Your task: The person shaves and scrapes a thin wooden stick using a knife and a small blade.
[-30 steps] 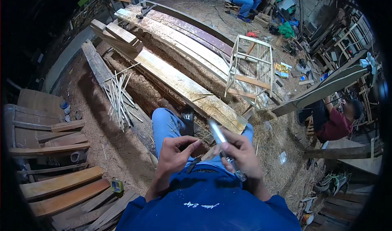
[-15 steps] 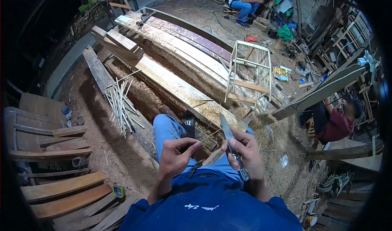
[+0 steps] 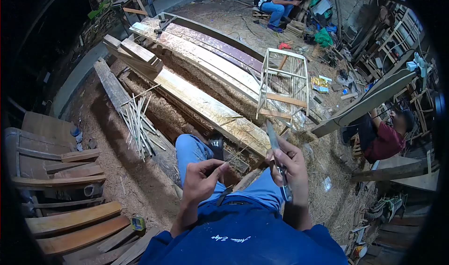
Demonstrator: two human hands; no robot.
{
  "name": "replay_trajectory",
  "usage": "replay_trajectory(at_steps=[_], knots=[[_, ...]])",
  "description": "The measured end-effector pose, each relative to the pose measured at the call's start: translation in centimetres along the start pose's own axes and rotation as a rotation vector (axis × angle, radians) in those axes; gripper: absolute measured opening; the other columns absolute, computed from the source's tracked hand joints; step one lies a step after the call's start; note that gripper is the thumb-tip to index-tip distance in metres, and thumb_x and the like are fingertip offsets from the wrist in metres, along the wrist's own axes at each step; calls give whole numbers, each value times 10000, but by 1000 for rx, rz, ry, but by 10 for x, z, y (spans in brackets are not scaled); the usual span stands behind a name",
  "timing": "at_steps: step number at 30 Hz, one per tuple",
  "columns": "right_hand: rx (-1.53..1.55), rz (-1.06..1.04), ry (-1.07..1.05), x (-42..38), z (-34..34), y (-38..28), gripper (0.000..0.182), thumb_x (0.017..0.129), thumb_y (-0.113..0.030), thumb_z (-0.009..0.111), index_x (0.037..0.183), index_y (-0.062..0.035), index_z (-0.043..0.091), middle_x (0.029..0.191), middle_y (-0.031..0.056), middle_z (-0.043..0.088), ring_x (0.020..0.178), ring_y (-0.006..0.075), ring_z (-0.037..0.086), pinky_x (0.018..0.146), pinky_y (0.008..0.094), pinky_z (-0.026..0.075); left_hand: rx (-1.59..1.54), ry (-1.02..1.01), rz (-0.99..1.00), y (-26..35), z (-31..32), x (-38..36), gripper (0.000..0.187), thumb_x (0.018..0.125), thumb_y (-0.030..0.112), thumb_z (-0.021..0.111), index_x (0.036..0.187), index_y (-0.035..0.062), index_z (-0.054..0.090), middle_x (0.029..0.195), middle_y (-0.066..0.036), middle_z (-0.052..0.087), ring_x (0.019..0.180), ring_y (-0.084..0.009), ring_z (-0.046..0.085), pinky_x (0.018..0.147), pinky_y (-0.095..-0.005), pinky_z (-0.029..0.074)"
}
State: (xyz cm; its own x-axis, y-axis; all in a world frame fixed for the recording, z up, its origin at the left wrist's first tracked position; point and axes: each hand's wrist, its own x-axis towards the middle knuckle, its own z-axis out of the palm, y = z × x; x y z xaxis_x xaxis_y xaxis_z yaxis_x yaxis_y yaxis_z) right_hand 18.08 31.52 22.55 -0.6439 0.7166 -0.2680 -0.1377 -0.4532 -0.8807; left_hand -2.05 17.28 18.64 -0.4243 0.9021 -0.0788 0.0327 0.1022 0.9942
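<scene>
My right hand is wrapped round the handle of a folding knife, its blade pointing up and away from me. My left hand is closed in a pinch, thumb against forefinger, on a thin stick that hardly shows now at the fingertips. The two hands are apart, above my lap. Beyond my left knee, a bundle of thin sticks lies across a weathered board.
Long planks run ahead of me, with short wood blocks on one. A slatted wooden frame stands at their near right end. Curved wood pieces lie at left. One person sits at right, another at the back.
My right hand and the knife have moved to the right, away from my left hand. The left hand has stayed almost still; the stick stretching from it towards the blade is now barely visible.
</scene>
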Motion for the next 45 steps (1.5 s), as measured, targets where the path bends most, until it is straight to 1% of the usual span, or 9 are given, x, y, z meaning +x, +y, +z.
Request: replay_trajectory(at_steps=[6, 14, 17, 31, 34, 36, 38, 42, 45], knots=[[46, 99, -230, -5, 17, 2, 653, 1015, -130, 599, 1601, -51, 324, 956, 153, 694, 493, 112, 542, 395, 235, 407, -45, 29, -21, 0, 3, 8, 160, 998, 79, 680, 1045, -53, 757, 779, -44, 732, 679, -58, 628, 598, -233, 504], [77, 219, -415, -3, 31, 21, 609, 1043, -94, 562, 1604, -71, 328, 948, 115, 686, 512, 79, 547, 422, 207, 439, -213, 7, -11, 14, 10, 6, 171, 979, -31, 618, 1102, -71, 730, 844, -64, 752, 777, -72, 676, 683, -251, 555], [71, 223, -409, -5, 32, 13, 608, 1037, -92, 572, 1598, -68, 341, 931, 107, 679, 512, 78, 546, 417, 209, 433, -19, 43, 77, -2, 6, 6, 200, 938, -61, 629, 1110, -67, 731, 847, -83, 759, 793, -83, 687, 698, -253, 558], [25, 226, -370, -14, 29, 7, 586, 1031, -90, 578, 1576, -34, 372, 901, 101, 683, 505, 82, 545, 416, 211, 424, 86, 56, 155, 4, 8, 1, 219, 886, -73, 661, 1085, -54, 751, 853, -120, 782, 787, -102, 724, 671, -256, 559], [-19, 219, -310, -15, 23, 5, 574, 1031, -88, 573, 1568, -20, 382, 908, 104, 684, 501, 84, 541, 413, 210, 422, 106, 64, 126, 10, 6, -2, 190, 895, -50, 692, 1073, -49, 758, 840, -111, 781, 761, -84, 708, 653, -244, 546], [77, 97, -161, -13, 9, -2, 567, 1028, -87, 573, 1560, -13, 392, 910, 104, 682, 504, 82, 541, 411, 209, 423, 115, 71, 93, 12, 5, 0, 176, 900, -35, 710, 1067, -46, 761, 835, -107, 781, 747, -76, 699, 643, -239, 538], [58, 137, -159, -15, 11, -3, 570, 1028, -91, 569, 1561, -7, 385, 904, 97, 678, 508, 80, 537, 409, 210, 422, 99, 78, 107, 8, 6, -2, 168, 906, -11, 732, 1068, -41, 765, 829, -104, 779, 730, -66, 683, 627, -231, 523], [54, 271, -372, -12, 29, 0, 587, 1023, -86, 578, 1577, -69, 387, 898, 88, 676, 509, 75, 528, 408, 213, 412, 73, 103, 218, 9, 9, 4, 186, 899, -25, 726, 1080, -38, 766, 889, -126, 789, 806, -86, 717, 685, -240, 556], [88, 259, -340, -11, 25, -1, 586, 1026, -80, 575, 1578, -57, 379, 894, 90, 673, 501, 77, 525, 401, 211, 399, 100, 74, 187, 16, 10, 3, 190, 893, -36, 726, 1080, -38, 766, 919, -140, 790, 832, -101, 728, 710, -244, 566]])
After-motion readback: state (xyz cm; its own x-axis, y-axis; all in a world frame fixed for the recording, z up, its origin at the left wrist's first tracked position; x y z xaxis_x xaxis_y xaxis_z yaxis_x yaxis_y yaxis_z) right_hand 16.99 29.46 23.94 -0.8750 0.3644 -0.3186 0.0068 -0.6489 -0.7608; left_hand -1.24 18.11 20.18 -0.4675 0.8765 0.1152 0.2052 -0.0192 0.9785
